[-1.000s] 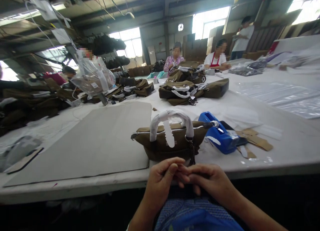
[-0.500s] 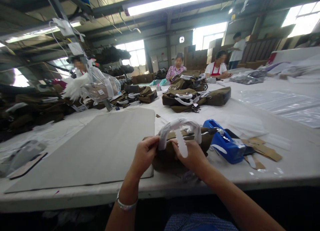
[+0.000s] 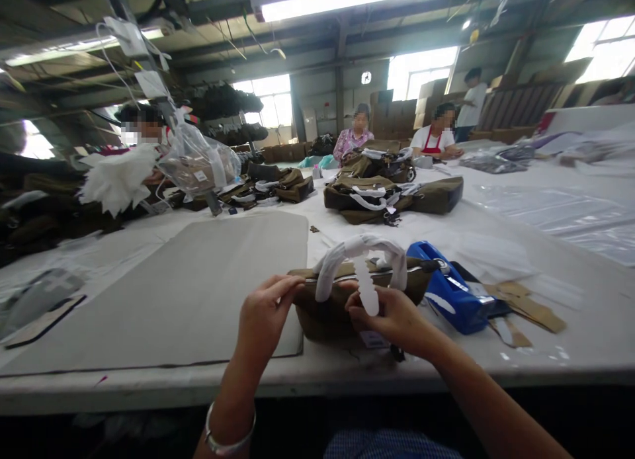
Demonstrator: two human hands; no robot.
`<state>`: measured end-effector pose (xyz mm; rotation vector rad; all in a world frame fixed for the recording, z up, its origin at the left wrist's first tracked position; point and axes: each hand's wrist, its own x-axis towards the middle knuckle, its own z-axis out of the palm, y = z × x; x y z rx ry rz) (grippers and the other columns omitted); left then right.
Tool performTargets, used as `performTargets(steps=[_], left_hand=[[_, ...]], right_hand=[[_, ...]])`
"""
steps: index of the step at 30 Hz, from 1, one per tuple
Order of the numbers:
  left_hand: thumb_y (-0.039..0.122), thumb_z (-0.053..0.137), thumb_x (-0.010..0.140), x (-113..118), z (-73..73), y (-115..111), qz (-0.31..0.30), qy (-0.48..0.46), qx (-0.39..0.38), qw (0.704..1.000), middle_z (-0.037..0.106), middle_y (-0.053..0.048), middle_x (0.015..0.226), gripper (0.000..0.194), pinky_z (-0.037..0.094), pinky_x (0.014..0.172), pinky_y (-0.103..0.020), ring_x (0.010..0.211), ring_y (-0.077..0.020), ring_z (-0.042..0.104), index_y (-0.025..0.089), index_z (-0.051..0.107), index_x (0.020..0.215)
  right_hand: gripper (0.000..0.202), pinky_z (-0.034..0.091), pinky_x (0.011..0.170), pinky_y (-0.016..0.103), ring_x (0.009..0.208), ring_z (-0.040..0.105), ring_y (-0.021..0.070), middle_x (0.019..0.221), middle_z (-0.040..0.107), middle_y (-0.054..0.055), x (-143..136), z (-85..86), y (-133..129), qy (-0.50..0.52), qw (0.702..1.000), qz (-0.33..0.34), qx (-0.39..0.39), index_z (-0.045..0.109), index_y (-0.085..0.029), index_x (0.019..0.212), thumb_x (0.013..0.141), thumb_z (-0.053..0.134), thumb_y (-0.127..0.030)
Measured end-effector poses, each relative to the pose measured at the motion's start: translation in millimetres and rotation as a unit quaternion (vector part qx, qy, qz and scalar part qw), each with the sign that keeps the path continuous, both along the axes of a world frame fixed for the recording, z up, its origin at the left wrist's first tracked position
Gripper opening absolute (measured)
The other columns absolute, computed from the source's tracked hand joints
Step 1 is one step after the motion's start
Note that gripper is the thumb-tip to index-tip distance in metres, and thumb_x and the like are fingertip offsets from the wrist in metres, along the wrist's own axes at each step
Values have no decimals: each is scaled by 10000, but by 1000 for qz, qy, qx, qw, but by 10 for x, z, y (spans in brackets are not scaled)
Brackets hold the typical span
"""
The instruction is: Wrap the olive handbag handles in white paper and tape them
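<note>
An olive-brown handbag (image 3: 325,320) stands on the table in front of me, its handles (image 3: 327,274) wrapped in white material. My left hand (image 3: 265,313) pinches the bag's upper left corner, at the end of the zip. At the front of the bag my right hand (image 3: 391,317) is closed, fingertips against the fabric. A white strip with wavy edges (image 3: 366,286) rises from its grip, in front of the handles. Below that hand a pale label (image 3: 373,340) shows on the bag. What the right fingertips press on is partly hidden.
Right of the bag sits a blue tape dispenser (image 3: 456,307), with brown paper pieces (image 3: 536,307) beyond it. A grey board (image 3: 213,287) lies left. More bags (image 3: 391,194) are piled ahead. Clear plastic sheets (image 3: 560,211) lie far right. Several people work across the room.
My left hand has shifted left, from beside the wrapped handle to the bag's corner. More of the zip and the front label now show. The right hand has moved slightly right and down.
</note>
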<state>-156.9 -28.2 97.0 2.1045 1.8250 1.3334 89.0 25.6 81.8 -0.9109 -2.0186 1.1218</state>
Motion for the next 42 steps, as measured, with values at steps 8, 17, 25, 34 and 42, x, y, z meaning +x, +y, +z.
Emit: performTargets(steps=[8, 17, 25, 34, 42], left_hand=[[321, 746, 881, 134, -170, -107, 29, -248, 40, 968, 700, 11, 858, 117, 479, 559, -181, 646, -94, 581, 249, 790, 962], [249, 740, 899, 515, -227, 34, -129, -396, 80, 906, 711, -29, 1132, 44, 532, 932, -243, 1076, -158, 666, 216, 732, 873], [221, 748, 896, 639, -227, 27, -127, -334, 73, 931, 781, 18, 875, 22, 554, 850, -216, 855, -125, 724, 237, 759, 906], [211, 719, 919, 665, -215, 7, -112, -266, 88, 953, 786, 15, 936, 74, 540, 857, -220, 882, -125, 717, 240, 775, 958], [154, 667, 942, 703, -183, -34, -146, -234, 98, 956, 733, -43, 1030, 177, 548, 896, -257, 978, -149, 685, 217, 781, 1063]], right_hand=[[343, 559, 967, 354, 1079, 713, 228, 1218, 722, 46, 133, -274, -102, -2, 982, -107, 157, 644, -258, 1231, 893, 637, -198], [155, 578, 877, 305, 973, 724, 213, 1073, 718, 64, 55, -328, -40, -24, 936, -157, 313, 671, -217, 1043, 939, 591, -136], [178, 603, 861, 291, 926, 748, 207, 1031, 745, 67, 42, -339, 44, -61, 903, -181, 385, 684, -200, 1052, 929, 576, -132], [126, 540, 1004, 435, 1196, 633, 301, 1227, 695, 133, -20, -262, 89, -124, 881, -180, 419, 698, -192, 931, 957, 577, -213], [139, 587, 769, 332, 816, 687, 216, 875, 717, 50, -52, -68, -134, 20, 945, -174, 277, 678, -205, 953, 908, 548, -227]])
